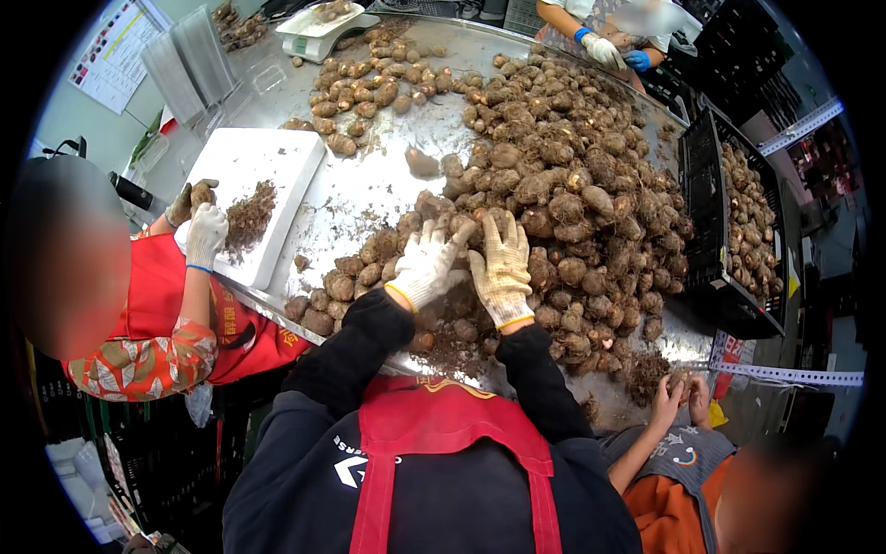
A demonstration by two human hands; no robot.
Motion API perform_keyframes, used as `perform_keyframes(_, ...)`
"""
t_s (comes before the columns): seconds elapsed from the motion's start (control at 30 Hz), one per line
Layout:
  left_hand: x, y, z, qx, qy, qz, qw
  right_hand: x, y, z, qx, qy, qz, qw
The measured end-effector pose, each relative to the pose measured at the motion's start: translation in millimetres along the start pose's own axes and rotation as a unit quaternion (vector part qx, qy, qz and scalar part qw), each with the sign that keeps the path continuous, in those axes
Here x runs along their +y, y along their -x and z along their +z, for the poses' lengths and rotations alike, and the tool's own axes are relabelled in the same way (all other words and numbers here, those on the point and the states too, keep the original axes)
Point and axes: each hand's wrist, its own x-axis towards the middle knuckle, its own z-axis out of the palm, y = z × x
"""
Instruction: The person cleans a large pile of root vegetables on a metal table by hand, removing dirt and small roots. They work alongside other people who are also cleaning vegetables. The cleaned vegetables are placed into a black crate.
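A big heap of taro roots (581, 185), brown and hairy, covers the middle and right of the metal table (365, 189). At the heap's near-left edge, my left hand (425, 265) in a white knit glove lies over several roots, fingers apart. Just right of it rests my right hand (501, 272), in a yellowed glove, its fingers stretched flat on the heap. Neither hand appears to grip a root, though the undersides of both are hidden. Loose dirt and root hairs lie below my wrists. One blurred root (423, 162) is on the bare metal beyond my left hand.
A co-worker's gloved hands (205, 222) hold a root over a white foam board (293, 175) at left. Other people's hands work at far right and near right. A black crate (706, 212) of roots stands right; a scale (318, 32) sits far left.
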Motion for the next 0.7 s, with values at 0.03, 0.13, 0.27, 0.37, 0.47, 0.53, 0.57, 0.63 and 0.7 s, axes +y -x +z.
perform_keyframes(0.03, 3.8, 5.4, -5.1, 0.021, 0.005, 0.011, 1.0, 1.1, 9.4, -6.2, 0.028, -0.025, -0.016, 0.999)
perform_keyframes(0.13, 9.2, 36.3, -15.0, 0.035, 0.005, 0.014, 0.999, -0.3, 38.8, -26.8, 0.038, -0.071, -0.03, 0.996)
perform_keyframes(0.27, 15.9, 83.7, -15.6, 0.046, 0.059, 0.027, 0.997, 5.3, 72.8, -30.4, 0.02, 0.016, -0.047, 0.999)
perform_keyframes(0.37, 15.9, 103.5, -2.8, -0.001, 0.047, 0.037, 0.998, 8.3, 79.2, -14.2, -0.03, 0.03, -0.06, 0.997)
perform_keyframes(0.47, 2.2, 104.5, 14.0, 0.052, 0.0, 0.037, 0.998, 5.5, 77.2, 6.9, -0.069, 0.07, -0.047, 0.994)
perform_keyframes(0.53, -3.5, 93.7, 9.9, 0.085, -0.024, 0.0, 0.996, 3.7, 77.0, 10.4, -0.086, 0.087, -0.029, 0.992)
perform_keyframes(0.57, -19.0, 87.4, 19.3, 0.122, -0.058, -0.013, 0.991, 1.8, 74.7, 11.8, -0.077, 0.081, -0.028, 0.993)
perform_keyframes(0.63, -34.4, 69.2, 15.1, 0.146, -0.09, -0.03, 0.985, 1.6, 70.8, 18.1, -0.053, 0.09, -0.026, 0.994)
perform_keyframes(0.7, -43.5, 62.0, 0.0, 0.106, -0.003, -0.031, 0.994, -1.2, 67.7, 19.2, -0.036, 0.085, -0.025, 0.995)
